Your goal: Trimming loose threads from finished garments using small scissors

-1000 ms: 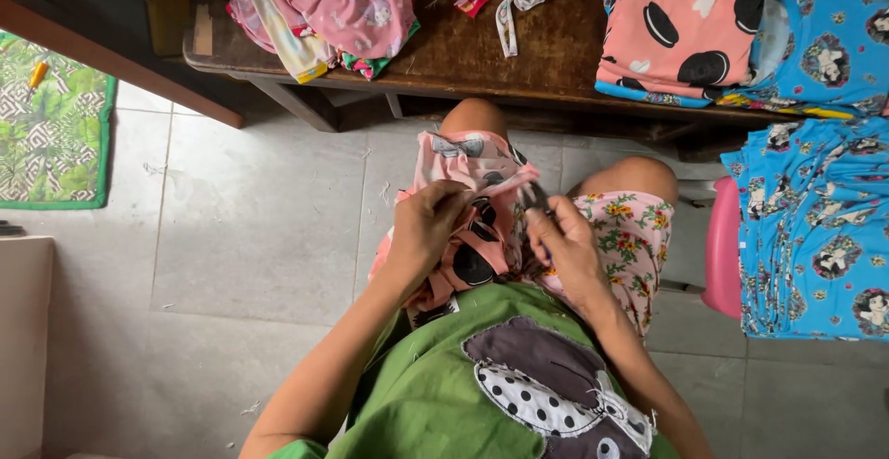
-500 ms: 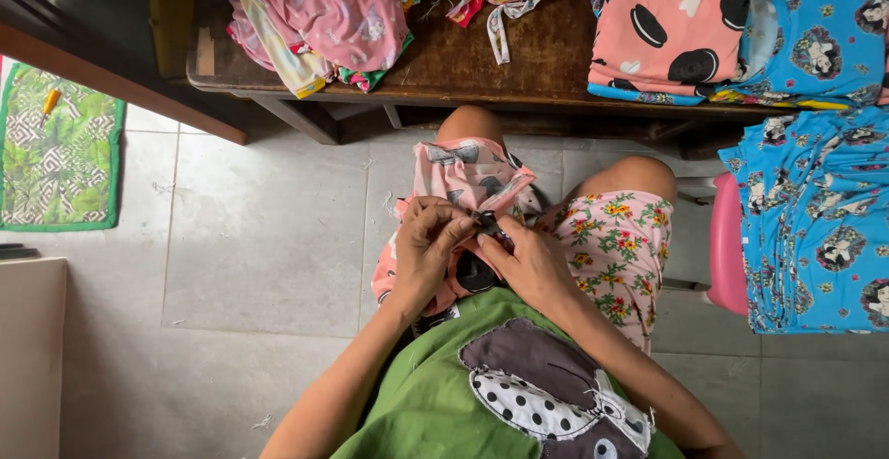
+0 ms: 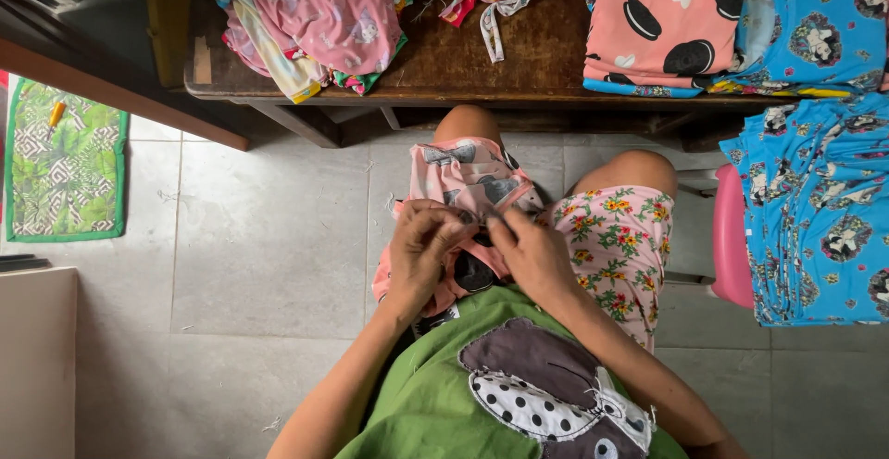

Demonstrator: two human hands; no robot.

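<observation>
On the lap: a pink printed garment (image 3: 463, 181) draped over the left knee, bunched up where both hands meet
Left hand (image 3: 421, 251): fingers curled in and pinched tight on the pink fabric, just beside the other hand
Right hand (image 3: 532, 255): fingertips pinched together on the same bit of cloth — what's between them is too small to make out
Wooden table (image 3: 444, 61): right past the knees, loose pink clothes (image 3: 324, 19) heaped at its left end
Right end of the table: folded stack, salmon top with black ovals (image 3: 662, 19)
Pink stool (image 3: 732, 246): off to the right — blue printed garments (image 3: 820, 209) piled on it
Floor, far left: green patterned mat (image 3: 65, 172)
</observation>
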